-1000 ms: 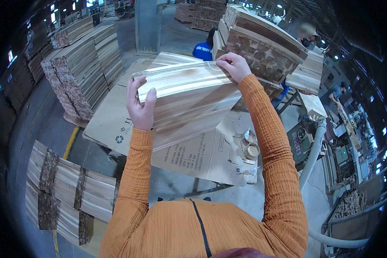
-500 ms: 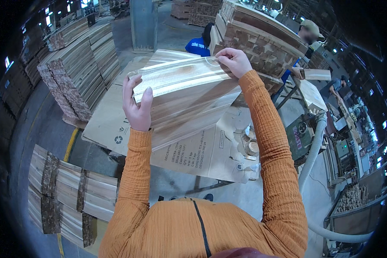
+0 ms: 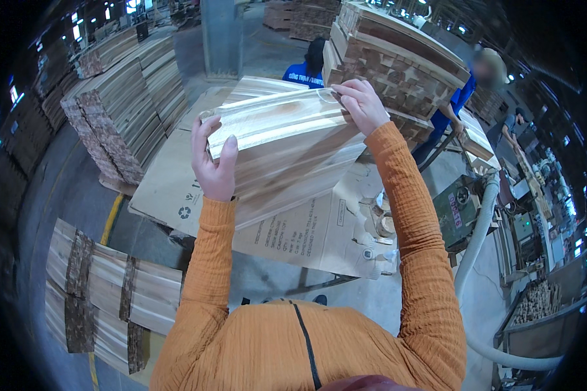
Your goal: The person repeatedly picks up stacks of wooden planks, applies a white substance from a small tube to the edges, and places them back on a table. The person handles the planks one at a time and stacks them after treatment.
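Note:
A pale wooden board (image 3: 274,120) with a glossy face is held tilted up between my hands. My left hand (image 3: 215,163) grips its left end, thumb on the face and fingers around the edge. At the far right corner, the closed fingers of my right hand (image 3: 364,106) hold the board's edge. A thin pale loop (image 3: 326,96) shows beside those fingertips; I cannot tell what it is. Below the raised board lies another wide wooden panel (image 3: 293,166), resting over a printed cardboard sheet (image 3: 287,244).
Small containers (image 3: 383,225) stand on the cardboard's right side. Stacked boards rise at the left (image 3: 117,114) and far right (image 3: 391,62); more panels (image 3: 111,287) lie low at left. A grey hose (image 3: 476,228) curves past a green machine (image 3: 453,208). Co-workers (image 3: 460,98) stand beyond.
My hands and the board have shifted slightly right in the picture, with both grips kept. The co-worker at far right has leaned lower, and the wooden piece by their hand has moved.

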A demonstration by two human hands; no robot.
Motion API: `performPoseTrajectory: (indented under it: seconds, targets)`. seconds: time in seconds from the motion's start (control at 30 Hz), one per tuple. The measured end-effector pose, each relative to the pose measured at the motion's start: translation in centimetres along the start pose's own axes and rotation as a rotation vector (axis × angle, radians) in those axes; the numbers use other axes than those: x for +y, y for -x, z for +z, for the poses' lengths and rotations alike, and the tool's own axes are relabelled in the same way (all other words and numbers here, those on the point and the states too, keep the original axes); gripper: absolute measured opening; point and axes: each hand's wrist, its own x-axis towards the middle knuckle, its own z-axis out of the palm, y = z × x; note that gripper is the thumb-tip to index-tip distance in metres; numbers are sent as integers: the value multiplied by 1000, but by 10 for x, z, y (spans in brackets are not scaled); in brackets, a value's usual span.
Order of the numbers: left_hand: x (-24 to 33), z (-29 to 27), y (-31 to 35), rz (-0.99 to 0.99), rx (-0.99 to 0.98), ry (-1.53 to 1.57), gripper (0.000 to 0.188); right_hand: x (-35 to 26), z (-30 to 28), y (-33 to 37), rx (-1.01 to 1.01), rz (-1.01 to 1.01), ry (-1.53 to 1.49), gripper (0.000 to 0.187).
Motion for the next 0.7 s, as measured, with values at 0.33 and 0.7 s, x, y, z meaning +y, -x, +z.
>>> performPoseTrajectory:
  seconds: [0.33, 0.7]
  targets:
    - [-1, -3, 0, 32, -22, -28, 38, -11, -3, 2, 25, -25, 2, 35]
    - [-1, -2, 0, 26, -23, -26, 39, -5, 1, 3, 55, -41, 44, 35]
